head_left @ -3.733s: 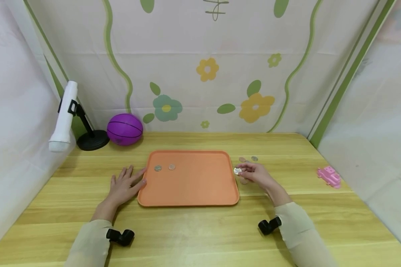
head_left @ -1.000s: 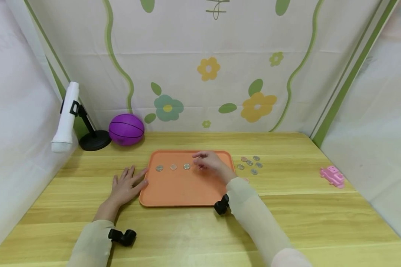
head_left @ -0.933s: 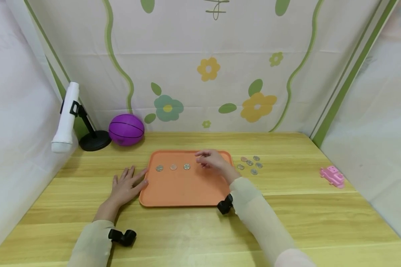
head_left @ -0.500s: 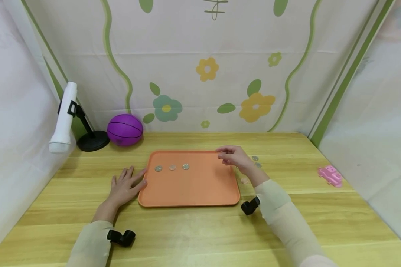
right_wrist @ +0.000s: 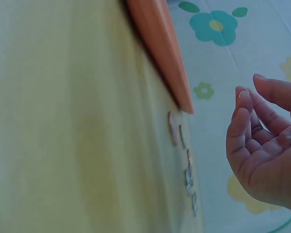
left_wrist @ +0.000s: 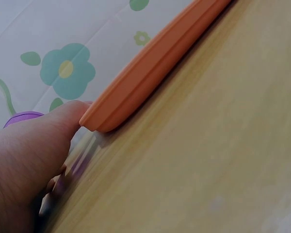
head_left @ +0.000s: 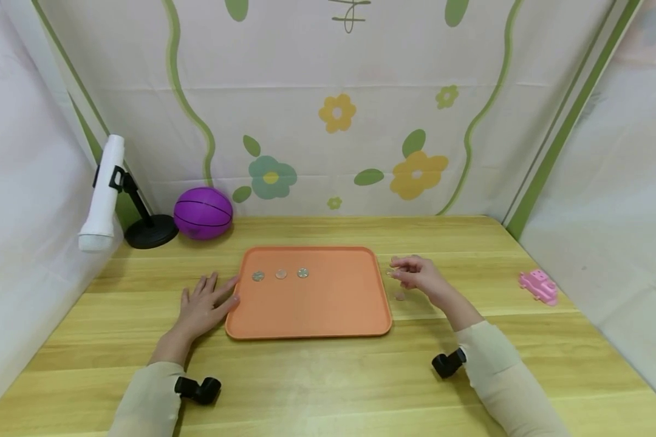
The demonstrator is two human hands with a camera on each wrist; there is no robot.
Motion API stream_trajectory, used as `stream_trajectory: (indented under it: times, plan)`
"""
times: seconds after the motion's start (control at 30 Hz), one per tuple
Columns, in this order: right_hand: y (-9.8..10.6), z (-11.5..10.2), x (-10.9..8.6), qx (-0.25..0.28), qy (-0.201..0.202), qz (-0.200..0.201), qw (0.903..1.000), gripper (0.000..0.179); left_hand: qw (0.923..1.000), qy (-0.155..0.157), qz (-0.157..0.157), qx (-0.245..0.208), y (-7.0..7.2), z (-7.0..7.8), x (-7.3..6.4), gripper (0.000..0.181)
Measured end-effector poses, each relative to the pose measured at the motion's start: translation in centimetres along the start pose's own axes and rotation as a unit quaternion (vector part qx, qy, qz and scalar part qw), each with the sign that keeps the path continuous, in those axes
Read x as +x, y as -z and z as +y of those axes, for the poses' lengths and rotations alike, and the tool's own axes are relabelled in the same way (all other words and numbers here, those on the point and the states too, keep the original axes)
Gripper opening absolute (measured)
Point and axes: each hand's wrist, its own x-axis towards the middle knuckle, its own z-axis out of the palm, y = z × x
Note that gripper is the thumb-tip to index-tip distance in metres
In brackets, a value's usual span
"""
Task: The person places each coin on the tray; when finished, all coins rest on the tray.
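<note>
My left hand [head_left: 202, 309] lies spread on the table, its thumb and a finger touching the left rim of the orange tray [head_left: 311, 312]. The left wrist view shows the thumb at the rim of the tray [left_wrist: 140, 73]. A row on the tray holds a silver coin [head_left: 258, 276], a copper-toned coin [head_left: 281, 274] and another silver coin [head_left: 303, 273]. Just right of the tray my right hand [head_left: 422, 280] hovers over loose coins, hiding most of them. A reddish coin [head_left: 399, 296] shows below it. In the right wrist view its fingers bend loosely, thumb apart, nothing between them.
A white microphone [head_left: 102, 194] on a black stand [head_left: 152, 232] and a purple ball [head_left: 203, 212] stand at the back left. A pink toy car [head_left: 539, 286] sits at the far right. Behind the table hangs a flowered curtain [head_left: 306, 54].
A silver coin, pinched in the right hand in the oldest frame, now lies third in the tray's row. The right hand has withdrawn rightward to the loose coins. The left hand stays put.
</note>
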Motion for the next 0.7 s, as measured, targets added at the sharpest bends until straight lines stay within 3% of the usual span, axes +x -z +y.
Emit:
stream_trajectory:
  times: [0.23,0.47,0.7]
  plan:
    - [1.0,2.1,-0.8,0.011,-0.024,0.002,0.9996,0.037,1.0000,0.001,0.000,-0.002,-0.1,0.0,0.1,0.057]
    - [1.4,4.0,-1.1,-0.023,-0.043,-0.005,0.9988,0.034,1.0000,0.001,0.000,-0.001,-0.1,0.0,0.1,0.056]
    - [1.2,5.0,-0.9,-0.051,-0.012,0.007,0.9986,0.035,1.0000,-0.001,0.000,0.000,0.0,0.1,0.1,0.057]
